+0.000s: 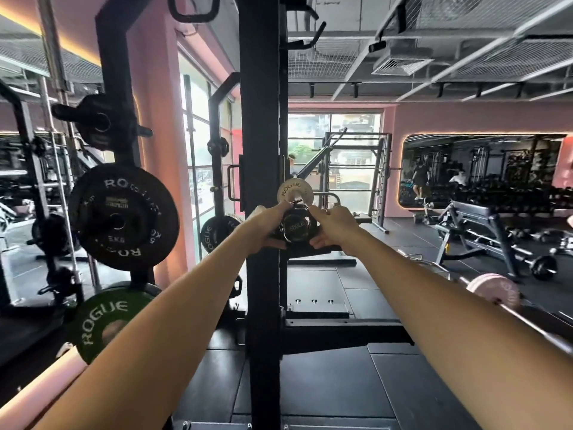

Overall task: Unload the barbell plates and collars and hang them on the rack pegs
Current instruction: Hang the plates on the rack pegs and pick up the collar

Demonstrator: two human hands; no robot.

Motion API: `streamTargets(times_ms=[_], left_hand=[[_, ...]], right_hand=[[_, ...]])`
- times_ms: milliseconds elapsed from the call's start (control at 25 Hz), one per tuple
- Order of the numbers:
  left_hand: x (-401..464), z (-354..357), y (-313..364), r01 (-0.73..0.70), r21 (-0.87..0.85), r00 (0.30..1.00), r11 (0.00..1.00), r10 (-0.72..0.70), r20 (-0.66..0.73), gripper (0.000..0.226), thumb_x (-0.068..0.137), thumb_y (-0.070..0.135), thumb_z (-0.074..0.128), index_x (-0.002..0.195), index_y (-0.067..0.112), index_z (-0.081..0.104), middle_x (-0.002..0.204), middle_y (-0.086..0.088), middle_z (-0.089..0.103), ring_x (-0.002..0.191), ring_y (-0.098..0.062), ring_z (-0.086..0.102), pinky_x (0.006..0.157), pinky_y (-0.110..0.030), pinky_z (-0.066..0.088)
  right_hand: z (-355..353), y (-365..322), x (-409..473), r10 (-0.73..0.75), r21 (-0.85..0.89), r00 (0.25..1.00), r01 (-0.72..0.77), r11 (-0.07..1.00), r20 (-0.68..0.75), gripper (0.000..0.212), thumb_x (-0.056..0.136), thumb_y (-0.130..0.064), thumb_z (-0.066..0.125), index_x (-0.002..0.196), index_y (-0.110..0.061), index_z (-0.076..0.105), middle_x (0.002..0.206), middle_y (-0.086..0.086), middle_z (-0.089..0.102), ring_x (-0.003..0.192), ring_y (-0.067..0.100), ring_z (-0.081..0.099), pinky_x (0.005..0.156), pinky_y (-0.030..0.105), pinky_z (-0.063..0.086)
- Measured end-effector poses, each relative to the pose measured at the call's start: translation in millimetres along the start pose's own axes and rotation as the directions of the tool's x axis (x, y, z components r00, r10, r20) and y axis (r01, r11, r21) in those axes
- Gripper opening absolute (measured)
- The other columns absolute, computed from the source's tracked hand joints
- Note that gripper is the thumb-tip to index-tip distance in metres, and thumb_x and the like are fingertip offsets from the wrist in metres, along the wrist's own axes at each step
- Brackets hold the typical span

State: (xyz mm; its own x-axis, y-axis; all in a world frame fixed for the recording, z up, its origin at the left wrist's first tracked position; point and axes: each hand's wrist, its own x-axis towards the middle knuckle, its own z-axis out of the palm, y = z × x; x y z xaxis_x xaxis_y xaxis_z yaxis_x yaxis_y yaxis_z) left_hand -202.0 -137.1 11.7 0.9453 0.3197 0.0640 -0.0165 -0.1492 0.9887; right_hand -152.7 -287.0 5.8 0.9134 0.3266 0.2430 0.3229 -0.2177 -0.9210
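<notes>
Both my arms reach forward to a black collar [295, 225] on a peg of the black rack upright [263, 169]. My left hand [267, 226] grips its left side and my right hand [335, 227] grips its right side. Just behind the collar a small white Rogue plate [294, 188] hangs on the same peg. On the left upright hang a large black Rogue plate [124, 217], a green Rogue plate [102, 321] below it, and a small black plate [100, 122] above. A barbell with a pink plate [494, 293] lies at the right.
A small black Rogue plate [217, 232] hangs on a farther rack. A bench [477, 231] and a loaded bar [539, 266] stand at the right. People exercise by the mirror [483, 169]. Black rubber floor tiles [356, 389] lie below.
</notes>
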Motion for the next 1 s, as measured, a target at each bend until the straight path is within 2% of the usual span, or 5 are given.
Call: streamTargets(times_ms=[240,360,560,680,1000], left_hand=[[49.1,-2.2,-2.4,-0.016,-0.041,0.998,0.999,0.018,0.067,0.087,0.066,0.054,0.071,0.132,0.001,0.048,0.113,-0.019,0.067,0.086,-0.029,0.073,0.061,-0.038,0.06],[81.8,-3.4,-6.8,-0.023,-0.049,0.995,0.999,0.028,0.094,0.072,0.081,0.05,0.068,0.131,0.001,0.049,0.114,-0.019,0.066,0.076,-0.023,0.073,0.054,-0.031,0.057],[139.7,-3.5,-10.4,-0.014,-0.011,0.998,1.0,0.014,0.056,0.06,0.09,0.042,0.063,0.129,-0.001,0.049,0.118,-0.019,0.063,0.071,-0.021,0.066,0.044,-0.024,0.051],[176.5,-2.5,-11.7,-0.021,-0.031,0.999,0.999,0.022,0.044,0.06,0.09,0.042,0.063,0.129,-0.001,0.05,0.109,-0.016,0.066,0.069,-0.02,0.066,0.044,-0.023,0.051],[270.2,-1.7,-15.5,0.011,-0.034,1.0,0.999,-0.01,0.016,0.057,0.089,0.037,0.063,0.128,-0.003,0.053,0.091,-0.013,0.065,0.065,-0.019,0.063,0.043,-0.023,0.05]], right_hand=[[5.7,10.1,47.6,0.047,0.017,0.998,-0.046,0.999,-0.047,0.055,0.096,-0.037,0.054,0.124,0.01,0.046,0.081,0.023,0.06,0.047,0.026,0.063,0.049,0.033,0.058],[9.2,14.9,72.7,0.069,0.057,0.995,-0.065,0.996,-0.077,0.052,0.093,-0.037,0.059,0.117,0.009,0.053,0.087,0.023,0.062,0.054,0.031,0.065,0.053,0.039,0.06],[11.2,26.7,125.5,0.092,0.015,0.992,-0.091,0.996,-0.088,0.051,0.094,-0.037,0.057,0.117,0.009,0.055,0.075,0.015,0.064,0.049,0.024,0.062,0.042,0.024,0.049],[13.5,34.4,165.0,0.075,0.005,0.994,-0.075,0.997,-0.079,0.052,0.094,-0.038,0.058,0.119,0.008,0.054,0.085,0.021,0.068,0.051,0.024,0.064,0.042,0.025,0.05],[19.1,52.7,259.8,0.03,-0.05,0.996,-0.034,0.998,-0.082,0.037,0.096,-0.035,0.056,0.093,0.002,0.054,0.06,0.01,0.055,0.039,0.018,0.058,0.035,0.022,0.046]])
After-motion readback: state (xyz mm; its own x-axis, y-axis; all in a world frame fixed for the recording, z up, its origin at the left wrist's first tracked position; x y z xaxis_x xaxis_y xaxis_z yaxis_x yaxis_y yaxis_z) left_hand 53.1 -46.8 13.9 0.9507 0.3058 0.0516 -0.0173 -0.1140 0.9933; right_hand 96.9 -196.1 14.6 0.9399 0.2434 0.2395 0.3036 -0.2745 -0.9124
